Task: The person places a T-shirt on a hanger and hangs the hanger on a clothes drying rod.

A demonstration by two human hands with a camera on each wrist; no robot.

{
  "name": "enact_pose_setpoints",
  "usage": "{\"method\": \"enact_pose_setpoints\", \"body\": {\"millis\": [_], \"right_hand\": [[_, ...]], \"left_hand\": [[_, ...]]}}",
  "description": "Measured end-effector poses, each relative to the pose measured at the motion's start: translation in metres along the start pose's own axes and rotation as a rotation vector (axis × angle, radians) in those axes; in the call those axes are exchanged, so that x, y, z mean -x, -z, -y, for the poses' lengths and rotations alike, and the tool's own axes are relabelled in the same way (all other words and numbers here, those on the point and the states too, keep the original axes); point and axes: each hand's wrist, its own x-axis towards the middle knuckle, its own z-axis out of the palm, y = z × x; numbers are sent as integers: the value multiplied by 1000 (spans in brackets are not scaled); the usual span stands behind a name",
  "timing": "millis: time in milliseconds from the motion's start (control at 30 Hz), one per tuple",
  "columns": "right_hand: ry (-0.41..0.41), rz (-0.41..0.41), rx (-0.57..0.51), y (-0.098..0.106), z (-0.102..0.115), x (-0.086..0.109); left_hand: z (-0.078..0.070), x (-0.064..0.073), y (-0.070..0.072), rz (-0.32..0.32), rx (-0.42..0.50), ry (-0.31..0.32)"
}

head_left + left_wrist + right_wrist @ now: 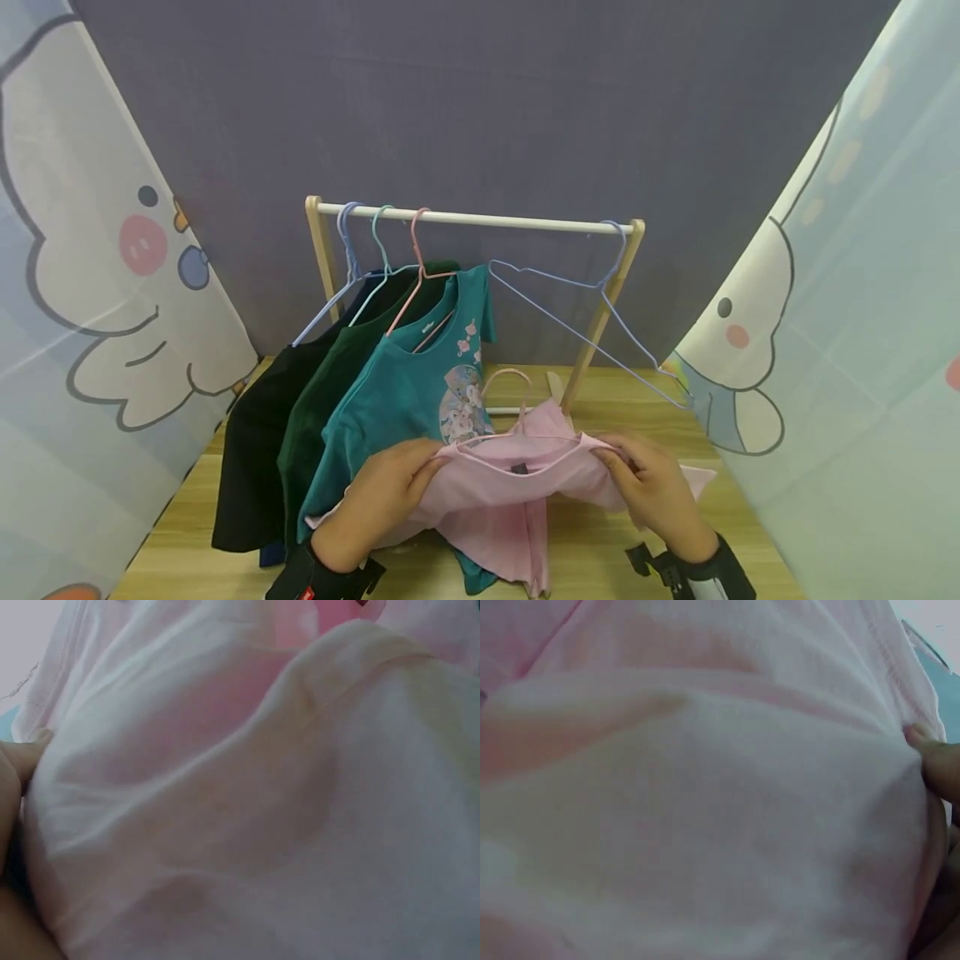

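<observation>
A pink T-shirt (510, 492) is held up at its shoulders between both hands, its neckline facing up and a dark label inside the collar. Its lower part hangs down over the table. My left hand (393, 483) pinches the left shoulder, thumb on the near side. On the other shoulder, my right hand (652, 483) pinches the cloth in the same way. A pink hanger (522, 400) sits inside the shirt, its hook sticking up above the collar. Pale pink cloth (225, 787) fills most of the left wrist view, and the right wrist view likewise.
Behind the hands stands a clothes rack with a white rail (487, 220) and wooden posts. A teal T-shirt (408, 358), a dark green garment (322, 408) and a black garment (255, 450) hang at its left. A bare blue hanger (600, 287) hangs at the right end.
</observation>
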Motion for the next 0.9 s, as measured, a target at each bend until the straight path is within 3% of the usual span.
{"method": "enact_pose_setpoints", "body": {"millis": [200,400,633,900], "right_hand": [[-2,-2,91,8,-11,2],[-38,-27,66,24,-23,2],[-44,-110,92,37,-38,6],[-145,-139,102,41,-49,19]], "left_hand": [[5,2,7,-54,2,3],[10,2,20,-114,50,3],[14,2,30,-154,61,-3],[16,3,31,-154,41,1]]}}
